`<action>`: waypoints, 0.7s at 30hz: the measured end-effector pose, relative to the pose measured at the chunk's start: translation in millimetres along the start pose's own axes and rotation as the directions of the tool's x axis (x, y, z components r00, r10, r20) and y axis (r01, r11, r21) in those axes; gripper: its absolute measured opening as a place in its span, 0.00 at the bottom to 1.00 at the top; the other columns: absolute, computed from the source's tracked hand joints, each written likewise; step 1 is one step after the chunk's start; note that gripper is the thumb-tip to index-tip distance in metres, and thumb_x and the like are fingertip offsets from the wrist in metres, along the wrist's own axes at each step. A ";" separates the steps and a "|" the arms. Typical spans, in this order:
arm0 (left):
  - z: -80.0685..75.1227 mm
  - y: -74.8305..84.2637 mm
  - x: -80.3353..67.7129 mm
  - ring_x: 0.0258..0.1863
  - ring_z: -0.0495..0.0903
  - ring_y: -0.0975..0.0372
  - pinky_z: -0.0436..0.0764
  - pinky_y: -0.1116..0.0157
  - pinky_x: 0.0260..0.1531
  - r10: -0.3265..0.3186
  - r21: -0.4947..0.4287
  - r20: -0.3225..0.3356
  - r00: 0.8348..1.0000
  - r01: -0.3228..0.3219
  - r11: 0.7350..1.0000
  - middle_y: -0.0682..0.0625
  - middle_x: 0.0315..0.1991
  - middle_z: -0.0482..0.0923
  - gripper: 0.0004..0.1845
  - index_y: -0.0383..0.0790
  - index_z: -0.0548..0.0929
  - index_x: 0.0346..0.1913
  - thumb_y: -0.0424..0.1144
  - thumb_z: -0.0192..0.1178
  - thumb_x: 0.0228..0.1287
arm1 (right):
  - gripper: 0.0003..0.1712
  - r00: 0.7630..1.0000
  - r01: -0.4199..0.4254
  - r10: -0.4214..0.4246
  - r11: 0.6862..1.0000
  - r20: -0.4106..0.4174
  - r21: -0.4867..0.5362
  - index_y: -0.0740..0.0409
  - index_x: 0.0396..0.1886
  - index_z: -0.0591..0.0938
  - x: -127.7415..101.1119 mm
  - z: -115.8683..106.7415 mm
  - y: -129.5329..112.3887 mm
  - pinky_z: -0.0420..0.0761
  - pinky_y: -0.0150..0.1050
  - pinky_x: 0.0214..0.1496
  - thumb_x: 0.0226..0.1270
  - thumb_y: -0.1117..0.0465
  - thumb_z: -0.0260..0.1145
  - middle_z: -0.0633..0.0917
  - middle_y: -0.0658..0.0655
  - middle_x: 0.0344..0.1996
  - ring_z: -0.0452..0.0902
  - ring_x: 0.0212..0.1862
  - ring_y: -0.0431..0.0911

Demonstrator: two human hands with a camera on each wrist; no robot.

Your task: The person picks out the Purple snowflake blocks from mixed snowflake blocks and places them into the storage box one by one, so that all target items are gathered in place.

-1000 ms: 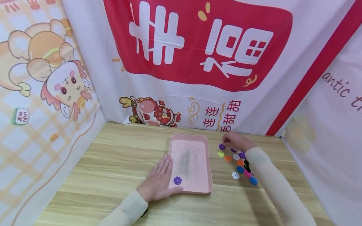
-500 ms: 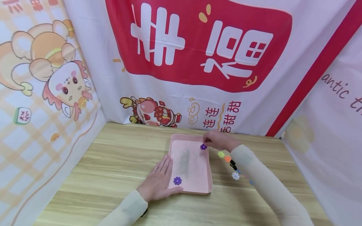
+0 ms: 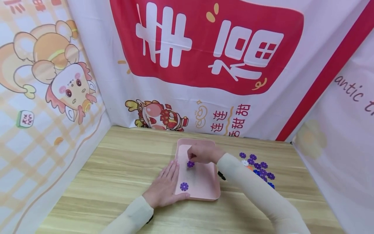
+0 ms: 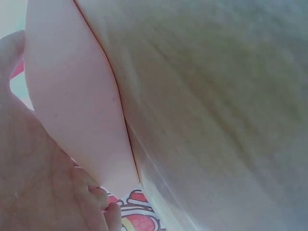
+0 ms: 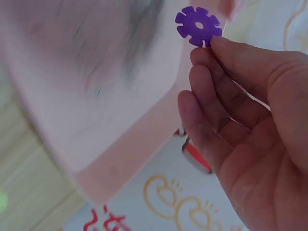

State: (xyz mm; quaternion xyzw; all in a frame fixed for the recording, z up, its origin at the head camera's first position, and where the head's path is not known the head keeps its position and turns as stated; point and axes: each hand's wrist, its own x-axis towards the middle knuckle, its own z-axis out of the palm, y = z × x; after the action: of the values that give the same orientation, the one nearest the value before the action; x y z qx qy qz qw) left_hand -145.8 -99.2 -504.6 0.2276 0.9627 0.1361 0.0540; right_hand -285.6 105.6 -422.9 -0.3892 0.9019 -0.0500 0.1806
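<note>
My right hand [image 3: 204, 153] pinches a purple snowflake disc [image 5: 207, 34], a flat notched piece with a hole in its middle, between thumb and forefinger. It holds the disc over the pink tray [image 3: 205, 188]. Lower left in that tray lies a second purple snowflake disc [image 3: 181, 186]. Flat against the tray's left side rests my left hand [image 3: 163, 189], its fingers straight and its thumb along the near left corner. The left wrist view shows the left palm [image 4: 38, 178] beside the tray's pink wall [image 4: 77, 91].
Right of the tray, several loose snowflake discs [image 3: 263, 165] lie spread on the wooden table [image 3: 122, 156], mostly purple, with white, orange and blue among them; the right forearm hides part of this group. A printed cloth [image 3: 163, 87] hangs behind the table.
My right hand has carried the purple snowflake disc leftward from the loose discs, across the tray's right wall, to above the tray. My left hand has stayed in place.
</note>
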 end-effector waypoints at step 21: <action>0.2 -1.4 -0.2 0.87 0.42 0.43 0.52 0.44 0.86 0.011 -0.007 0.001 1.000 -0.011 1.000 0.34 0.87 0.42 0.63 0.28 0.49 0.84 0.78 0.51 0.68 | 0.06 0.990 -0.085 0.063 0.980 0.123 0.182 0.45 0.41 0.90 20.3 38.1 -16.2 0.84 0.28 0.47 0.78 0.58 0.68 0.87 0.41 0.32 0.81 0.36 0.36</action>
State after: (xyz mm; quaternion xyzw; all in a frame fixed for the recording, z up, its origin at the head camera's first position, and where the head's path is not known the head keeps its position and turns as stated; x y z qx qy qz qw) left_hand -146.2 -100.5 -505.1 0.2330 0.9609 0.1396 0.0546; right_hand -273.5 81.7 -460.5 -0.3390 0.8950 -0.1048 0.2704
